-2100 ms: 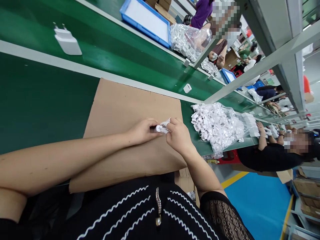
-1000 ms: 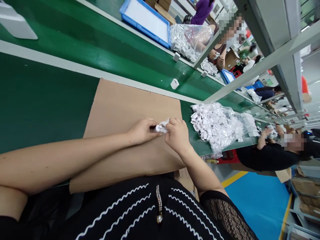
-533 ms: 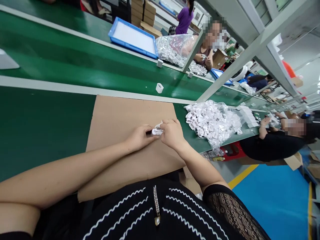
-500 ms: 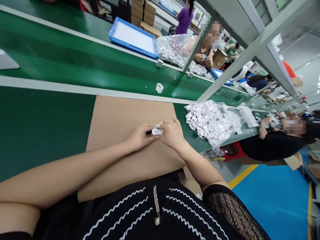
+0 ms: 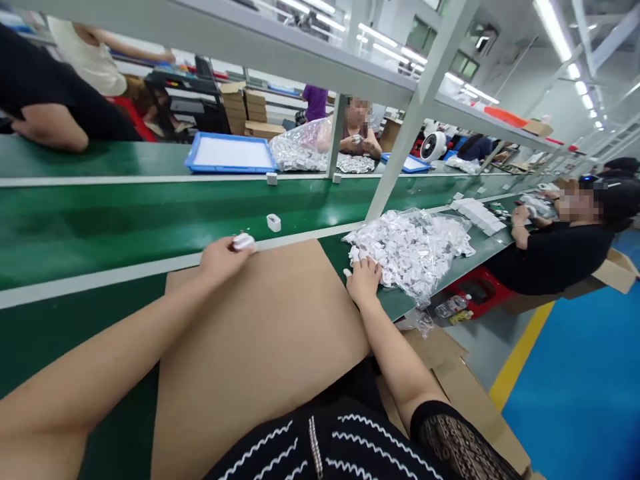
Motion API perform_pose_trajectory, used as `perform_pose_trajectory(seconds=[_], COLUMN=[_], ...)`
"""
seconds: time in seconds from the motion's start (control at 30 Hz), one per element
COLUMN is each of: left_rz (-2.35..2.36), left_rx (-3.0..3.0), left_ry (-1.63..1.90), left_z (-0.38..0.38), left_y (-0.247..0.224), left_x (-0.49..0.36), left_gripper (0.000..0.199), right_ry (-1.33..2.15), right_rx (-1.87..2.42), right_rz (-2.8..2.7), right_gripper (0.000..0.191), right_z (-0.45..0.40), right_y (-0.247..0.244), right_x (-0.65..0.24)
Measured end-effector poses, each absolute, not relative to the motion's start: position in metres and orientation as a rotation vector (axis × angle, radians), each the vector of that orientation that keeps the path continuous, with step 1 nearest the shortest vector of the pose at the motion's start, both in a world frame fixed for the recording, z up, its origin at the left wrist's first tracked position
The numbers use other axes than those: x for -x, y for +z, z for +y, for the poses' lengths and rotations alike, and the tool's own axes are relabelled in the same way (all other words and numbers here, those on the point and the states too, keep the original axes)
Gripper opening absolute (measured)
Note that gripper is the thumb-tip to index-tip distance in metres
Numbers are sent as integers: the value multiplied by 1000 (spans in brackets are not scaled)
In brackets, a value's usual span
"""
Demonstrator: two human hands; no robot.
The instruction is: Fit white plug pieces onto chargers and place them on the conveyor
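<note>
Pinched in the fingers of my left hand point(image 5: 223, 259) is a small white plastic piece point(image 5: 244, 241), held over the strip at the far edge of a brown cardboard sheet point(image 5: 255, 327). My right hand point(image 5: 365, 281) rests on the near-left edge of a heap of small white plastic parts point(image 5: 400, 247), which lies in and on a clear plastic bag. Its fingers are spread and touch the parts; whether one is gripped cannot be made out. A single white oval ring-shaped part point(image 5: 273, 222) sits on the green belt beyond my left hand.
A metal post point(image 5: 395, 160) rises behind the heap. Across the belt are a blue tray point(image 5: 231, 153) and a bag of white parts point(image 5: 300, 150) beside a co-worker. White boxes point(image 5: 479, 215) stand right of the heap, near another person. Below is a red stool point(image 5: 477, 293).
My hands have parted: the left moved away and leftward with the white piece, the right went to the heap. The camera view has tilted up and turned.
</note>
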State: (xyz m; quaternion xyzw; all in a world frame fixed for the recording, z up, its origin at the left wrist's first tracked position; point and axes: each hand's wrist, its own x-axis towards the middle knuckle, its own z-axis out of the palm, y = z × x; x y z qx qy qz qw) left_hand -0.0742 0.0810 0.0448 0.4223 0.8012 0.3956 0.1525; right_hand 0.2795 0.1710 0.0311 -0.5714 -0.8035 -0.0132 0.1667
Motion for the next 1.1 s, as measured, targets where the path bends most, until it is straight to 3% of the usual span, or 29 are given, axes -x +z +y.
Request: perform_pose_trajectory(seconds=[0.1,0.23,0.33,0.4,0.53,0.7,0.83,0.97,1.1], left_rz=[2446,2545,2728,2770,2414,2326,2436,2207,1862], left_rx=[-1095,-851,-823,-1142,-1699,-1582,-1563,-1862,-2034], left_ry=[1130,1146,1430,1524,1130,921,933,1022,1022], left_z=[105,118,121,128,159,189,178,132,70], left_y=[49,42,36,35,33,34,50,60,50], left_x=[122,144,129,114,100,112,106,54,-13], left_gripper=[33,37,60,74,66,52,34,34,36], right_ry=[-50,-74,-24,108,434,481,487,1010,1700], right_rx=[1595,1501,1366,1226,1039,915,965,1008,894], right_rz=[-2260,-2162,-2048,-2004,-1976,-2118,-2166,-1709,-1210], right_gripper=[27,19,14,17,16,41,38,30,36], right_z=[173,174,179,185,191,188,185,182,175], right_y=[25,17,8,1,-11,-11,-4,4,15], right_x=[-281,-285,-285,-282,-276,-276,-273,-266,-265])
